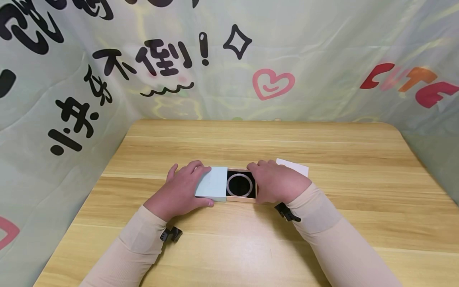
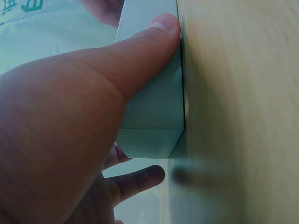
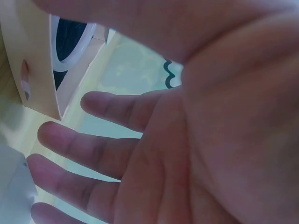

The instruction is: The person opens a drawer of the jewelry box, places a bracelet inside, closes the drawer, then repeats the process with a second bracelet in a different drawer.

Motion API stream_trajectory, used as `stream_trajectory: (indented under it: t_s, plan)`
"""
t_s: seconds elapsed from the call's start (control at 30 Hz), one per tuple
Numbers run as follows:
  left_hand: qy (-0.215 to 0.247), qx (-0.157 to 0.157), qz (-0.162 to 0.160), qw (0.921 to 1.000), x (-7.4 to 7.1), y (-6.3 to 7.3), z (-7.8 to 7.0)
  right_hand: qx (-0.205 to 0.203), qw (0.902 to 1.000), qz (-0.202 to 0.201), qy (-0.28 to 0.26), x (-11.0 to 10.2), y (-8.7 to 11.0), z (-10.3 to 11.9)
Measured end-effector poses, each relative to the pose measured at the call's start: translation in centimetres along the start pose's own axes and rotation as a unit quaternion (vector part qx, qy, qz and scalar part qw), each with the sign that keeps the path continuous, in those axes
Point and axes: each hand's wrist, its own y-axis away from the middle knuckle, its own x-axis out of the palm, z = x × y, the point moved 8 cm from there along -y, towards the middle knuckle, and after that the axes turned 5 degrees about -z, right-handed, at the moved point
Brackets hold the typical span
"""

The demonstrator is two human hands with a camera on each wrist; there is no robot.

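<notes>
Box (image 1: pixel 221 187) lies flat on the table (image 1: pixel 222 255), between the person's hands and partly drawn apart: its pale blue cover (image 1: pixel 213 181) on the left, its tray (image 1: pixel 242 200) jutting out to the right. Inside, a pale ring (image 3: pixel 65 66) lies on a black lining. The left hand (image 1: pixel 181 191) grasps the cover, thumb along the near side and fingers at the far side. The right hand (image 1: pixel 277 181) is at the tray's outer end (which has a small notch), with 4 fingers extended and spread, unclenched; whether its thumb presses the tray is hard to tell. Just beyond that hand is a white piece (image 1: pixel 294 164), partly covered by it. Both wrists wear beige sleeves (image 1: pixel 333 239). Behind the table hangs a pale sheet (image 1: pixel 322 48) with black characters (image 1: pixel 167 72) and a pink heart (image 1: pixel 255 81).
</notes>
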Motion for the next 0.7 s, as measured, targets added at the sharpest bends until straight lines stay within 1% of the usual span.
stream_trajectory:
  t_s: [0.2, 0.4, 0.7]
  plan:
    - [0.000, 0.002, 0.000, 1.0000, 0.04, 0.01, 0.00, -0.003, 1.0000, 0.003, -0.008, 0.02, -0.02, 0.09]
    - [0.000, 0.002, 0.001, 1.0000, 0.05, 0.00, -0.02, -0.016, 0.9999, -0.005, 0.004, -0.07, -0.04, 0.28]
    - [-0.002, -0.002, 0.002, 1.0000, 0.04, -0.01, -0.02, -0.032, 0.9994, -0.013, 0.007, -0.09, -0.09, 0.63]
